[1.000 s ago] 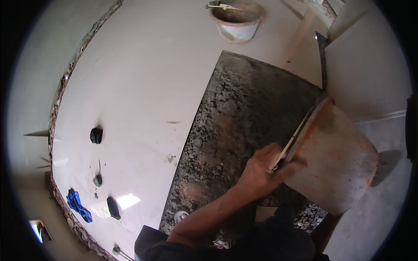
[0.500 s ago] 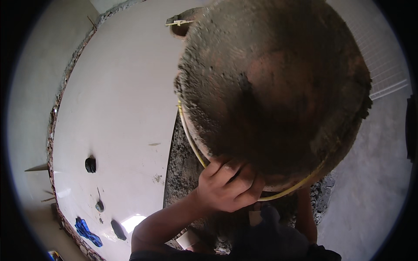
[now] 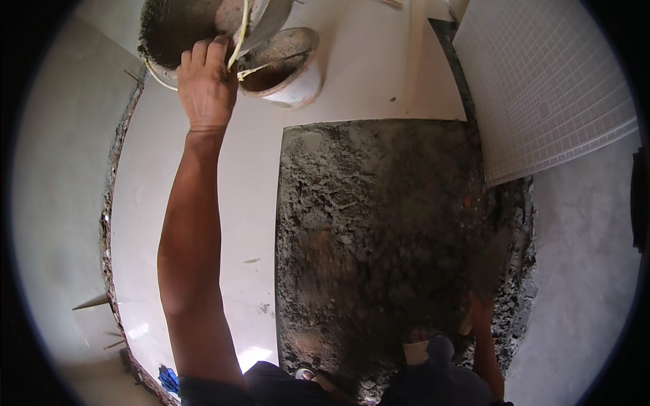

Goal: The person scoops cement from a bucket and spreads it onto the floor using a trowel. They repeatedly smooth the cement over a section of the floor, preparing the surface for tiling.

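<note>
At the upper left, my left hand point(image 3: 206, 88) is closed over the rim of a mortar-caked bucket point(image 3: 186, 27) with a yellow handle, its arm stretched far out. The bucket is tilted and its mouth shows a dirty inside. Low on the right, my right hand point(image 3: 481, 310) is in shadow, closed around the pale handle of what looks like a trowel point(image 3: 491, 260). Its dark blade lies over a bed of rough grey mortar point(image 3: 338, 203), which fills a rectangular gap between pale floor tiles point(image 3: 254, 216) and the right wall.
A second, whitish bucket point(image 3: 294, 91) stands on the tiles beside the held one. A large tile with a gridded back point(image 3: 548, 88) leans at the upper right. A blue cloth point(image 3: 168, 379) lies at lower left, near a broken wall edge point(image 3: 105, 237). My foot point(image 3: 305, 373) shows below.
My left hand has carried the bucket from over the mortar bed to the far left, near the second bucket. The mortar, my right hand and the gridded tile have come into fuller view.
</note>
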